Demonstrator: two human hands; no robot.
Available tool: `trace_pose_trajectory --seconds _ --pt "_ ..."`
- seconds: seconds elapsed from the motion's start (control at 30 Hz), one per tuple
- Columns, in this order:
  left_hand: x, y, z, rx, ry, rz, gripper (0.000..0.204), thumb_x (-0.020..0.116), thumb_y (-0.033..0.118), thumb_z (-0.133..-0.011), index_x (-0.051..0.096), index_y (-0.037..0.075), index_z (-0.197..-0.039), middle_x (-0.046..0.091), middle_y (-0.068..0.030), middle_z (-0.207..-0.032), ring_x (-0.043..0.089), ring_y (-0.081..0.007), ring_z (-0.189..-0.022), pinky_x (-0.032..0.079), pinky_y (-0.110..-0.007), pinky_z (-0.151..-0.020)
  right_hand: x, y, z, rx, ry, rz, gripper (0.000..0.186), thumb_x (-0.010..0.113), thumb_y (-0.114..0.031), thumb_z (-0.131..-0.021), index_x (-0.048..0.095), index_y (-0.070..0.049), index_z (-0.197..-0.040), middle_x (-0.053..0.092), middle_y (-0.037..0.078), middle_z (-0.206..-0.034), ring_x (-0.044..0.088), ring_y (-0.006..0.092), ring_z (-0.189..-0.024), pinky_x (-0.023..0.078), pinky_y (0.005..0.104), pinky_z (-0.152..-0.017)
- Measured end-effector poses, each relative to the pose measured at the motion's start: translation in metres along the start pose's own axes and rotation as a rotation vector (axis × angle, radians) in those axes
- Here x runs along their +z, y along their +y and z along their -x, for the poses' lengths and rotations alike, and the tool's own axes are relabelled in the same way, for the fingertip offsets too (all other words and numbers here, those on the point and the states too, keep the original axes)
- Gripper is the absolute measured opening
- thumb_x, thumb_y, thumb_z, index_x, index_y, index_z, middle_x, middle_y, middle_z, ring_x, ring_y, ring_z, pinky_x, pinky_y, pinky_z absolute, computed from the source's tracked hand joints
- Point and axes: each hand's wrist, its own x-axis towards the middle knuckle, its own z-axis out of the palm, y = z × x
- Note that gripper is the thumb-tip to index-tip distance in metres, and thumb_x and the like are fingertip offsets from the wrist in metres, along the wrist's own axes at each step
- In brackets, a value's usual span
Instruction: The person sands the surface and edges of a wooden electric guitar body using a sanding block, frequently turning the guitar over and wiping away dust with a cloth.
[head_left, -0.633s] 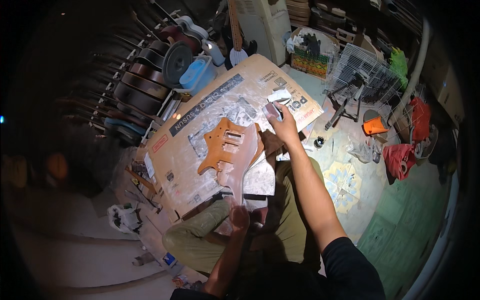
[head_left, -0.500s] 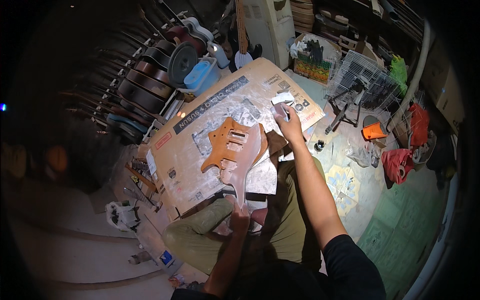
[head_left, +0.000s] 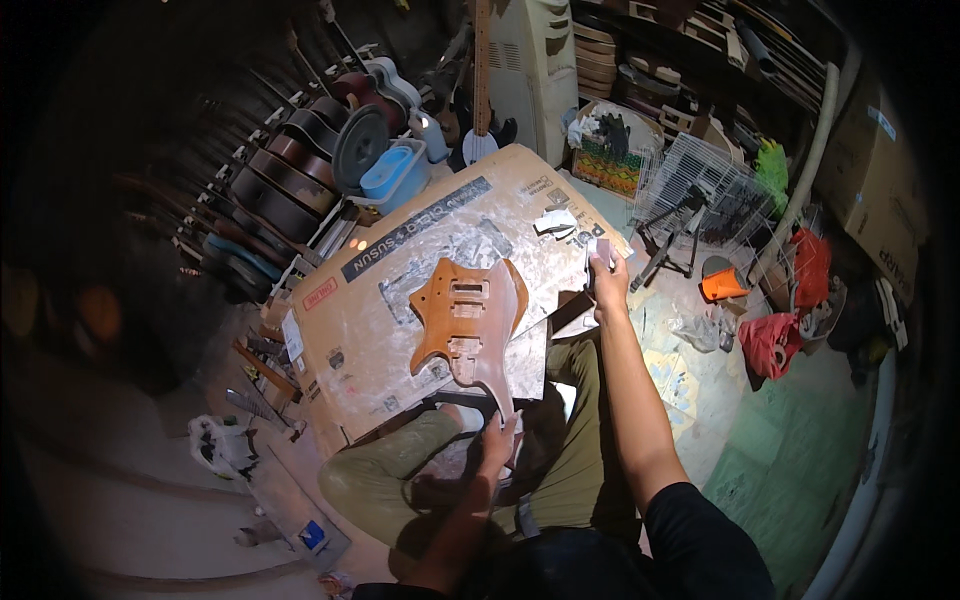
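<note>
A wooden electric guitar body [head_left: 432,312] lies on a dusty cardboard sheet [head_left: 350,355]. Its left part is orange-brown, its right part pale and powdery, and cut-outs run down the middle. My left hand [head_left: 499,440] is closed round the tapered end that points toward me. Off to the right, beyond the body, my right hand [head_left: 611,285] grips a small flat brownish sanding block [head_left: 601,252], held up over the cardboard's right edge. A crumpled white piece [head_left: 556,222] rests on the cardboard near it.
Several guitars [head_left: 285,180] stand in a row at the far left, beside a blue plastic tub [head_left: 388,175]. At right are a wire cage [head_left: 690,175], a black stand [head_left: 668,240], an orange cup [head_left: 722,285] and a red bag [head_left: 770,345]. My crossed legs [head_left: 385,460] border the cardboard's near edge.
My right hand has swung right and nearer with the sanding block, turning it more upright. The guitar body stays in my left hand's hold; the whole view has shifted slightly.
</note>
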Motion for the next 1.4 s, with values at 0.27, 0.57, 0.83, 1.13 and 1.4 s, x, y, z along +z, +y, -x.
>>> trace_pose_trajectory --seconds 0.27,0.57,0.83,1.13,1.4 --pt "-0.030 -0.055 -0.024 -0.321 -0.206 0.285 0.087 0.072 0.049 -0.095 0.039 -0.011 -0.150 0.064 -0.0216 -0.128 0.067 -0.0225 -0.097 0.056 -0.035 -0.083 0.001 0.015 -0.023 -0.045 -0.013 0.122 0.054 0.072 -0.021 -0.095 0.052 -0.007 -0.143 0.070 0.008 -0.110 0.067 0.0182 -0.090 0.055 0.0322 -0.076" --pt "-0.057 -0.009 -0.014 -0.511 -0.385 0.266 0.093 0.073 0.049 -0.094 0.031 -0.007 -0.156 0.060 -0.0228 -0.138 0.065 -0.0260 -0.115 0.056 -0.039 -0.089 -0.004 0.003 -0.008 0.074 -0.099 0.129 0.033 0.070 -0.018 -0.094 0.060 -0.011 -0.125 0.064 0.000 -0.081 0.060 0.0119 -0.060 0.046 0.0289 -0.047" --pt "-0.066 -0.039 -0.010 -0.375 -0.359 -0.044 0.093 0.067 0.057 -0.094 0.034 -0.008 -0.152 0.064 -0.0263 -0.132 0.068 -0.0287 -0.113 0.054 -0.038 -0.091 0.007 0.015 -0.011 -0.019 -0.170 0.321 0.047 0.068 -0.010 -0.091 0.058 -0.005 -0.137 0.069 0.007 -0.097 0.063 0.0140 -0.074 0.049 0.0288 -0.063" --pt "-0.034 -0.024 -0.005 -0.400 -0.662 -0.267 0.066 0.064 0.057 -0.094 0.069 -0.006 -0.114 0.075 -0.0258 -0.101 0.073 -0.0377 -0.098 0.054 -0.048 -0.088 0.060 0.062 0.057 -0.525 -0.635 0.932 0.052 0.073 -0.013 -0.089 0.058 -0.002 -0.137 0.067 0.026 -0.122 0.066 0.0398 -0.113 0.051 0.0446 -0.099" --pt "-0.126 0.136 -0.092 0.019 -0.100 -0.588 0.058 0.077 0.042 -0.085 0.064 0.009 -0.132 0.053 -0.0245 -0.143 0.051 -0.0434 -0.133 0.046 -0.053 -0.106 0.091 0.086 0.028 -0.777 -0.577 1.057 0.045 0.072 -0.009 -0.087 0.062 -0.006 -0.131 0.067 0.022 -0.111 0.062 0.0410 -0.103 0.048 0.0478 -0.095"
